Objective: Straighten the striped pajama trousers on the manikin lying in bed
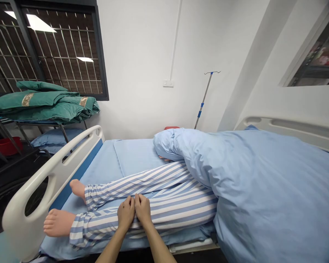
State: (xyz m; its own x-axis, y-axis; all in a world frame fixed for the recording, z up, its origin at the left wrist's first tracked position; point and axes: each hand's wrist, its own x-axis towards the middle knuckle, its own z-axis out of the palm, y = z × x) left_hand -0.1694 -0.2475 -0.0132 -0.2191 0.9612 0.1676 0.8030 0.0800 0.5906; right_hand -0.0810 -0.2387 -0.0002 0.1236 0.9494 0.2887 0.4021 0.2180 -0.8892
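A figure with smooth, mannequin-like feet (57,223) lies on the bed in blue-and-white striped trousers (178,210). My left hand (126,213) and my right hand (143,210) are side by side on the nearer trouser leg, around the shin and knee. Both are closed with the fingers curled under, thumbs close together. What the fingers hold, if anything, is hidden beneath them. A light blue quilt (257,182) covers the figure from the thighs up. A bit of a hand (164,158) peeks out from under its folded edge.
A pale plastic footboard (48,182) closes off the bed's left end, and a headboard (298,126) the right. Behind the bed rises an IV pole (204,98) by the wall. Folded green quilts (49,104) lie on a rack at left, near a red basin (6,145).
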